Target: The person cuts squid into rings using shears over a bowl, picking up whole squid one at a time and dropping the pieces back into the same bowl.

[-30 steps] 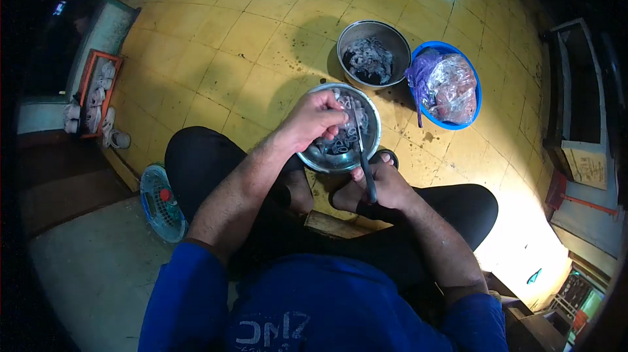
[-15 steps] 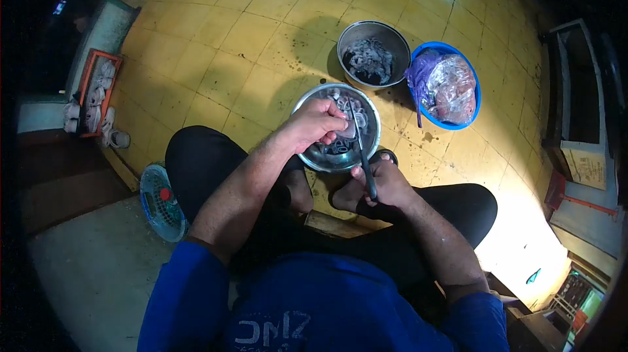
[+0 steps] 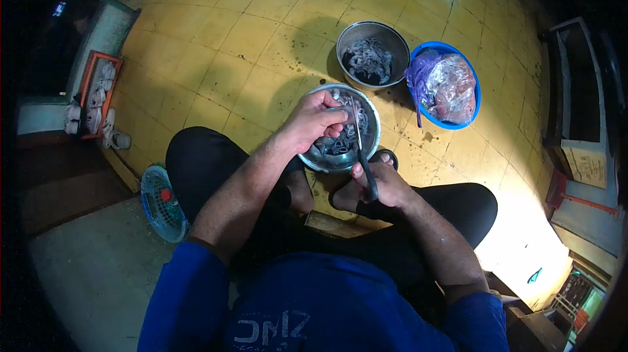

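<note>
My right hand [image 3: 387,185] is closed round the black handles of a pair of scissors [image 3: 370,179], whose blades point away from me over a metal bowl [image 3: 375,131]. Pale squid-like rings [image 3: 341,144] lie in this bowl. Above its left side, my left hand [image 3: 318,120] pinches a pale, squid-like piece [image 3: 347,114] against the scissor blades. The fingers hide most of that piece.
Behind the bowl stands a grey pot [image 3: 343,37] with pale strips in dark liquid. Beside it, a blue basin [image 3: 478,94] holds purple and clear plastic bags. A blue basket [image 3: 152,205] sits by my left knee; shoes fill an orange rack [image 3: 87,84] at far left.
My left hand has turned slightly, and less of the pale piece shows beyond its fingers. The scissor blades look a little further apart. My right hand stays nearly in place.
</note>
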`<state>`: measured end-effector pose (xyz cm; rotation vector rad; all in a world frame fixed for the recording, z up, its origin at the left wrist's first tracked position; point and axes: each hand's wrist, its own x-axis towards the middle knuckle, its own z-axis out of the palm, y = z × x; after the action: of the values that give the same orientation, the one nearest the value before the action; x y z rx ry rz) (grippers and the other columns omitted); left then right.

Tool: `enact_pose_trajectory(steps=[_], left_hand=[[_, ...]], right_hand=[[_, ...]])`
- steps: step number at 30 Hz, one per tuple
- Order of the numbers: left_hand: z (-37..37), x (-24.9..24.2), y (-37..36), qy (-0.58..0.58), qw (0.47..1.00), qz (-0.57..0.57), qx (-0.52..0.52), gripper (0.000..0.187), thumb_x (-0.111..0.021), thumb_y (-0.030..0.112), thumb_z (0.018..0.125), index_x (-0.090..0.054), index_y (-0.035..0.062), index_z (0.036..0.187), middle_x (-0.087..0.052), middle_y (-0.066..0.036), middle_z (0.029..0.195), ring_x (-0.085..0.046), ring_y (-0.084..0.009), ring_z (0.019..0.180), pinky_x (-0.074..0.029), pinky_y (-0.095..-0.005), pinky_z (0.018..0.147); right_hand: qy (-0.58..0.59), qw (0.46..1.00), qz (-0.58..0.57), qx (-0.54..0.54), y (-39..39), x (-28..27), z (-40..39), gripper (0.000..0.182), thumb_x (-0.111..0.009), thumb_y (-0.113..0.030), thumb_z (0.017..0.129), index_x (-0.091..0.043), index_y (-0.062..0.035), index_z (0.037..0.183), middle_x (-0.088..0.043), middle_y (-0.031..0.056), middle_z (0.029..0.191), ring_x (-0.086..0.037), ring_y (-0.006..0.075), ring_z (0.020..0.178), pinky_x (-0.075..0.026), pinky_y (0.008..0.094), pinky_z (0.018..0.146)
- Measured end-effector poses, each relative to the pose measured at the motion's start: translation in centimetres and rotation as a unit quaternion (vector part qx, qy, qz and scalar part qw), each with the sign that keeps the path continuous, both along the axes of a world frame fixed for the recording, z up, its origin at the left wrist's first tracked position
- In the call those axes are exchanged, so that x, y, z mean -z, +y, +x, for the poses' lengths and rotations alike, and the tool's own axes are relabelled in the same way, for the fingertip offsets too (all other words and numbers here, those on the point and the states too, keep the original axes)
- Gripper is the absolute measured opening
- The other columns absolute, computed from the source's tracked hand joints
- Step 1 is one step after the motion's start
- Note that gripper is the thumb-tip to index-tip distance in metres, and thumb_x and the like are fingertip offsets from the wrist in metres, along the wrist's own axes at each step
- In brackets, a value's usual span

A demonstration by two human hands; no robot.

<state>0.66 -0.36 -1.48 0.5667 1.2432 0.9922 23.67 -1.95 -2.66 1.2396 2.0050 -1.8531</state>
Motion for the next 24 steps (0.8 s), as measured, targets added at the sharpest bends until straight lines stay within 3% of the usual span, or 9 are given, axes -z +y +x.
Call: enact_pose_trajectory(steps=[4, 9, 11, 15, 18, 24], left_hand=[[-0.3, 0.2, 0.1, -0.023, 1.0, 0.009, -0.005, 0.019, -0.069, 0.005, 0.084, -0.051, 0.0091, 0.091, -0.059, -0.002, 0.079, -0.057, -0.0086, 0.062, -0.05, -0.0229, 0.052], [-0.5, 0.1, 0.1, -0.03, 0.999, 0.013, -0.001, 0.02, -0.07, 0.006, 0.083, -0.051, 0.009, 0.091, -0.059, -0.002, 0.078, -0.057, -0.0077, 0.06, -0.048, -0.0223, 0.049], [-0.7, 0.1, 0.1, -0.007, 0.997, -0.008, 0.079, 0.019, -0.07, 0.006, 0.083, -0.052, 0.0087, 0.089, -0.059, -0.002, 0.076, -0.056, -0.0071, 0.059, -0.046, -0.0213, 0.047], [-0.1, -0.1, -0.1, -0.002, 0.998, -0.016, 0.067, 0.02, -0.071, 0.006, 0.079, -0.052, 0.0056, 0.086, -0.061, -0.004, 0.072, -0.055, -0.0075, 0.054, -0.045, -0.0204, 0.046], [-0.4, 0.6, 0.0, -0.014, 0.998, 0.004, 0.061, 0.017, -0.068, 0.006, 0.083, -0.052, 0.007, 0.085, -0.059, -0.003, 0.073, -0.054, -0.007, 0.054, -0.044, -0.0206, 0.045], [0.1, 0.4, -0.3, 0.019, 0.993, -0.017, 0.115, 0.016, -0.068, 0.007, 0.083, -0.052, 0.0063, 0.086, -0.06, -0.004, 0.077, -0.053, -0.0071, 0.055, -0.043, -0.0207, 0.045]], right_hand=[[-0.046, 0.999, 0.002, 0.004, 0.1, -0.9, -0.1, 0.074, -0.041, -0.07, 0.088, -0.054, -0.0021, 0.063, -0.055, 0.0057, 0.053, -0.059, 0.0155, 0.052, -0.046, 0.0282, 0.051], [-0.016, 1.0, 0.025, 0.007, -0.2, -0.7, 0.0, 0.07, -0.045, -0.067, 0.088, -0.054, -0.0031, 0.061, -0.054, 0.005, 0.05, -0.057, 0.015, 0.048, -0.045, 0.0288, 0.048], [-0.005, 1.0, 0.024, 0.005, -0.2, -0.7, 0.0, 0.069, -0.046, -0.066, 0.089, -0.055, -0.003, 0.061, -0.054, 0.0049, 0.05, -0.057, 0.0151, 0.047, -0.045, 0.029, 0.047], [-0.018, 1.0, 0.015, 0.014, 0.0, -1.5, -0.2, 0.069, -0.047, -0.066, 0.088, -0.057, -0.0024, 0.063, -0.054, 0.0041, 0.05, -0.058, 0.0148, 0.048, -0.046, 0.0285, 0.048], [-0.03, 0.999, 0.029, 0.001, -0.1, -1.4, -0.1, 0.07, -0.046, -0.067, 0.088, -0.057, -0.0021, 0.063, -0.056, 0.0045, 0.051, -0.059, 0.0148, 0.049, -0.046, 0.0282, 0.048], [-0.019, 0.999, 0.028, 0.019, 0.0, -1.5, -0.2, 0.068, -0.049, -0.063, 0.089, -0.055, -0.0024, 0.06, -0.056, 0.0054, 0.049, -0.059, 0.0155, 0.047, -0.045, 0.0282, 0.047]])
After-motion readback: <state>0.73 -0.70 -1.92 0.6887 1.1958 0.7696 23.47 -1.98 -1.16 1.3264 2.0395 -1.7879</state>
